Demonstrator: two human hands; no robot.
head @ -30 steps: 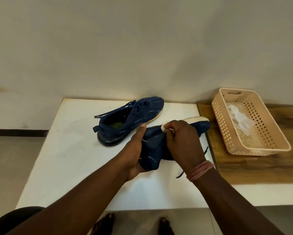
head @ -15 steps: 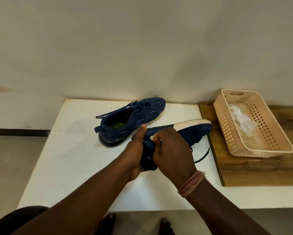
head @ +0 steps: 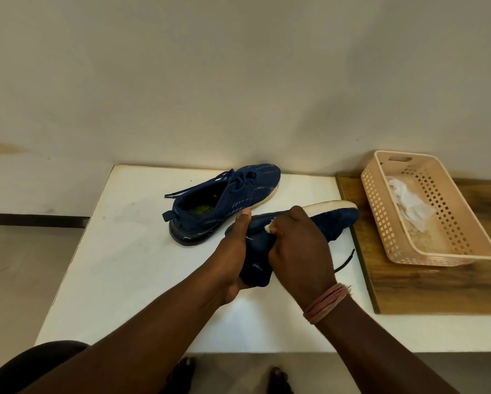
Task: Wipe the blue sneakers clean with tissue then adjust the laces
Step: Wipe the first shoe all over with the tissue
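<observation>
One blue sneaker (head: 230, 197) stands upright on the white table (head: 111, 265), laces loose, toe toward the wall. A second blue sneaker (head: 335, 220) is tipped on its side above the table, white sole facing the wall. My left hand (head: 235, 251) grips its heel end, thumb on top. My right hand (head: 298, 245) is curled over the shoe's side and pinches a small wad of white tissue (head: 268, 228) against the fabric. Most of the tissue is hidden under my fingers. A black lace end (head: 345, 260) hangs by my right wrist.
A beige perforated plastic basket (head: 380, 211) holding crumpled white tissues (head: 409, 206) sits on a wooden board (head: 423, 285) at the right. The wall runs along the table's far edge. Bare feet (head: 275, 379) and floor show below the near edge.
My right hand with the tissue slid along the held sneaker's side from near the sole toward the heel, then a little back. The left hand's grip stays the same.
</observation>
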